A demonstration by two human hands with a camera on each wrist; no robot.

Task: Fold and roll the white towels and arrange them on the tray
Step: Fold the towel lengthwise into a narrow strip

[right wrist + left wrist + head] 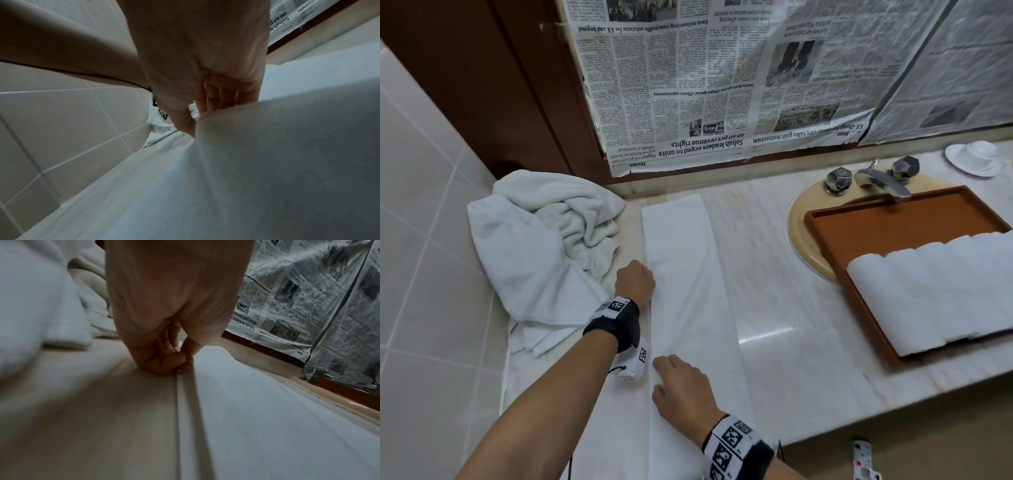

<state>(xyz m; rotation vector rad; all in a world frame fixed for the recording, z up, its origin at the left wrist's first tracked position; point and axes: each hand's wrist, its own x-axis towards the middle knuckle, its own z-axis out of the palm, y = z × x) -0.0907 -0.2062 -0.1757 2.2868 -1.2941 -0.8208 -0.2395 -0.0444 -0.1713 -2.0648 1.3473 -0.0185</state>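
A long white towel [688, 274], folded into a narrow strip, lies flat along the marble counter, running away from me. My left hand [637, 279] is at the strip's left edge about halfway along. In the left wrist view the left hand [183, 365] has curled fingers and pinches the towel [267, 418] at its edge. My right hand [664, 373] is on the same edge nearer to me. In the right wrist view the right hand [197, 120] holds a raised fold of the towel [267, 162] between thumb and fingers. The brown tray [911, 226] at right holds several rolled white towels [945, 291].
A heap of loose white towels [534, 246] fills the counter's left corner against the tiled wall [421, 240]. The tray lies over a beige sink [801, 240] with a metal tap [883, 181]. Newspaper [705, 85] covers the wall behind. A white cup and saucer [974, 157] stand far right.
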